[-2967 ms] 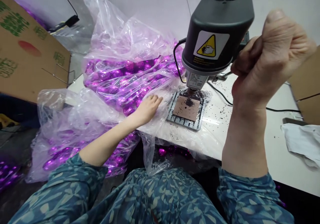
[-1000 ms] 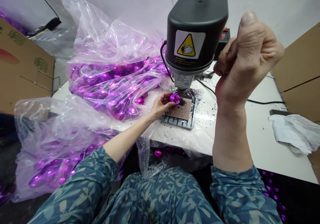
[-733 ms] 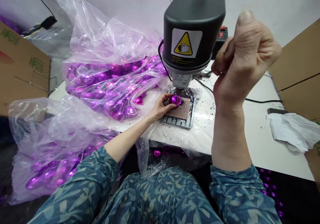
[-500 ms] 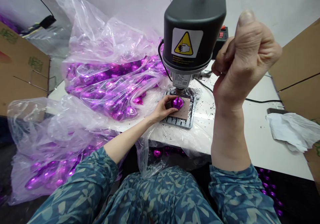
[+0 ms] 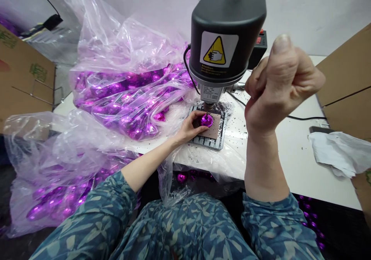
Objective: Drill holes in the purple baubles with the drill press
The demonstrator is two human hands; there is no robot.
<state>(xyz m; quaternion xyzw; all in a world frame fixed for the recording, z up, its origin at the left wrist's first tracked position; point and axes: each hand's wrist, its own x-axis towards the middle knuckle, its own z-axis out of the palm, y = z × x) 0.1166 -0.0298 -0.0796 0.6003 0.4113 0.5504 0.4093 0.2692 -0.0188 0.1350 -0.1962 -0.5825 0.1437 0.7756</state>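
A shiny purple faceted ball point(image 5: 206, 120) rests on a brown square pad on the metal base plate point(image 5: 216, 144) of a black bench drill press point(image 5: 222, 31). My left hand point(image 5: 191, 127) pinches the ball from its left side, thumb in front and fingers behind. The drill's chuck point(image 5: 208, 106) sits directly over the ball; whether the bit touches it cannot be made out. Right of the machine head, my right hand point(image 5: 282, 82) is closed in a fist around the press's lever, which is mostly hidden, beside the metal lever hub point(image 5: 239, 86).
Clear plastic bags point(image 5: 116, 93) full of purple balls lie left of the press and hang lower left. Dark shavings dot the white table point(image 5: 292, 151). A crumpled white bag point(image 5: 339, 151) is at right. Cardboard boxes point(image 5: 26, 78) flank both sides; more purple balls point(image 5: 182, 178) show below the table edge.
My right fist has come down a little beside the machine head. My left hand still holds the ball under the chuck, and the view has shifted slightly.
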